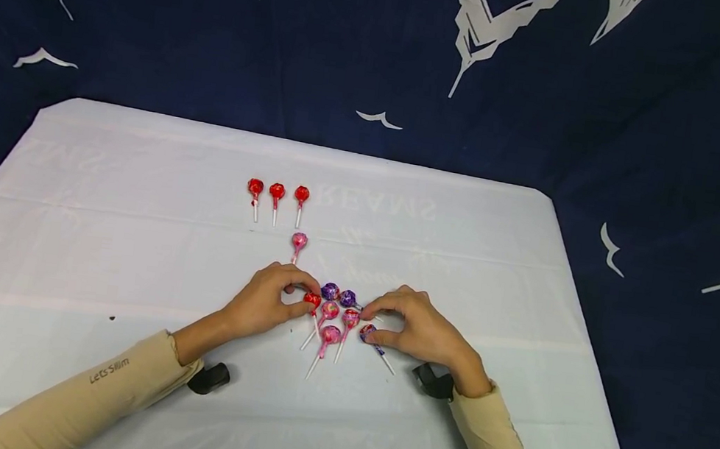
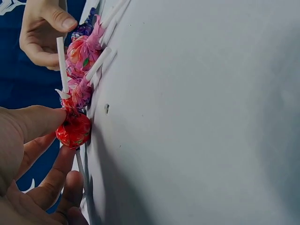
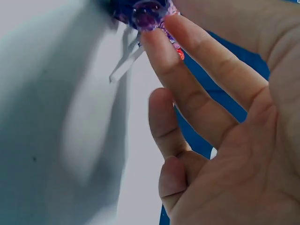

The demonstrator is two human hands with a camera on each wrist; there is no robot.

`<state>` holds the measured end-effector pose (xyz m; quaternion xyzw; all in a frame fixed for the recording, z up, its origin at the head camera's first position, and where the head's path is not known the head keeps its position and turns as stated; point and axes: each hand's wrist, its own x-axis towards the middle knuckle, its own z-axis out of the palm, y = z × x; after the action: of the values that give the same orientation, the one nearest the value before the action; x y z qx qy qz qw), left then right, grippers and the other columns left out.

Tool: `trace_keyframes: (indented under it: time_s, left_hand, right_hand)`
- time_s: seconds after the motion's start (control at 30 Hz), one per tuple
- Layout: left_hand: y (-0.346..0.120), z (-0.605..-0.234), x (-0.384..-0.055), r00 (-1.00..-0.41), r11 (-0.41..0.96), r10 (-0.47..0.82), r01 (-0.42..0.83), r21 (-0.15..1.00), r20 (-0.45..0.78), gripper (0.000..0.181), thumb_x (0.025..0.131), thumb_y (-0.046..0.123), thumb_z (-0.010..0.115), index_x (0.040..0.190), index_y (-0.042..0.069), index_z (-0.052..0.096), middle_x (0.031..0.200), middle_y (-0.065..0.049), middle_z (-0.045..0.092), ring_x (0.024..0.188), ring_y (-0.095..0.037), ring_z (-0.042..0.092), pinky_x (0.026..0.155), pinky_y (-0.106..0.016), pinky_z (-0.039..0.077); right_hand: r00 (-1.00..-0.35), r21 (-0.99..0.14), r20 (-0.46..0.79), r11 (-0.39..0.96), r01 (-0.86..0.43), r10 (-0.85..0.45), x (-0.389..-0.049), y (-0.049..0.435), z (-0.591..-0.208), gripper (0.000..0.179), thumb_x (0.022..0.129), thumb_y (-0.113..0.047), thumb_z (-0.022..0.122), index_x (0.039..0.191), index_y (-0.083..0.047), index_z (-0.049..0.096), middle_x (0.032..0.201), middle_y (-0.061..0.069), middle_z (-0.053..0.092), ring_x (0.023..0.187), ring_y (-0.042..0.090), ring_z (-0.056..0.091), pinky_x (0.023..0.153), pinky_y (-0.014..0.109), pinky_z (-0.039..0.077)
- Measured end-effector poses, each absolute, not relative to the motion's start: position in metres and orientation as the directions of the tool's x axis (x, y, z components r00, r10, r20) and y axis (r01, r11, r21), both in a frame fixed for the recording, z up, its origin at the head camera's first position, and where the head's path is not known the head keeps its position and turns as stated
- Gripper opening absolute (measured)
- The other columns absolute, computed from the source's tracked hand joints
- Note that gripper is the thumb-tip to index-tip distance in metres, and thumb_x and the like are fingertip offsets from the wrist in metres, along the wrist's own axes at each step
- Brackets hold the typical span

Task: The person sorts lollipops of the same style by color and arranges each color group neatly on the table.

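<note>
My left hand (image 1: 267,301) pinches a red lollipop (image 1: 312,299) between thumb and fingers; in the left wrist view its red wrapper (image 2: 74,131) shows at the fingertips, stick pointing up. On the right, my right hand (image 1: 418,327) has its thumb and fingertips on a purple lollipop (image 1: 368,332), whose stick slants toward the front. The right wrist view shows that purple head (image 3: 143,14) at the fingertips, partly cut off. Between the hands lie pink lollipops (image 1: 330,334), one with a redder head (image 1: 351,318), and two purple ones (image 1: 330,291) behind them.
Farther back on the white tablecloth (image 1: 131,243), three red lollipops (image 1: 277,191) stand in a row, sticks toward me. Below the row's right end lies one pink lollipop (image 1: 299,240). A dark blue patterned cloth (image 1: 221,38) hangs behind the table.
</note>
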<state>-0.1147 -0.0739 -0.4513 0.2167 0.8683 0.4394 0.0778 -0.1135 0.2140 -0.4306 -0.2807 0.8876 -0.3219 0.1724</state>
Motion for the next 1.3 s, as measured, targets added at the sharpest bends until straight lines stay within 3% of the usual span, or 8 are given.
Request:
trace_keyframes:
  time_s: [0.5, 0.9, 1.3]
  left_hand:
    - [-0.073, -0.450, -0.114, -0.886, 0.527, 0.462, 0.302, 0.794, 0.031, 0.021, 0.086, 0.011, 0.078, 0.106, 0.014, 0.074, 0.104, 0.001, 0.072, 0.093, -0.019, 0.056, 0.083, -0.035, 0.045]
    - [-0.078, -0.455, -0.114, -0.873, 0.467, 0.487, 0.286, 0.836, 0.027, 0.020, 0.086, 0.009, 0.077, 0.106, 0.015, 0.075, 0.105, 0.003, 0.072, 0.095, -0.019, 0.058, 0.086, -0.034, 0.046]
    - [-0.086, -0.458, -0.118, -0.861, 0.365, 0.507, 0.184, 0.913, -0.029, 0.022, 0.086, 0.004, 0.074, 0.107, 0.011, 0.076, 0.108, -0.002, 0.071, 0.093, -0.021, 0.053, 0.086, -0.033, 0.042]
  right_hand:
    - [-0.803, -0.610, 0.017, 0.630, -0.480, -0.595, -0.108, 0.197, -0.436, 0.032, 0.084, -0.022, 0.082, 0.115, -0.021, 0.073, 0.113, -0.011, 0.072, 0.104, 0.013, 0.057, 0.089, 0.039, 0.033]
    - [-0.805, -0.528, 0.065, 0.664, -0.530, -0.590, -0.103, 0.186, -0.441, 0.021, 0.086, -0.027, 0.080, 0.106, -0.023, 0.076, 0.106, -0.011, 0.072, 0.100, 0.010, 0.057, 0.083, 0.035, 0.031]
    - [-0.806, -0.585, 0.046, 0.638, -0.501, -0.590, -0.102, 0.187, -0.442, 0.019, 0.086, -0.023, 0.079, 0.105, -0.025, 0.079, 0.107, -0.016, 0.075, 0.101, 0.008, 0.058, 0.086, 0.036, 0.032]
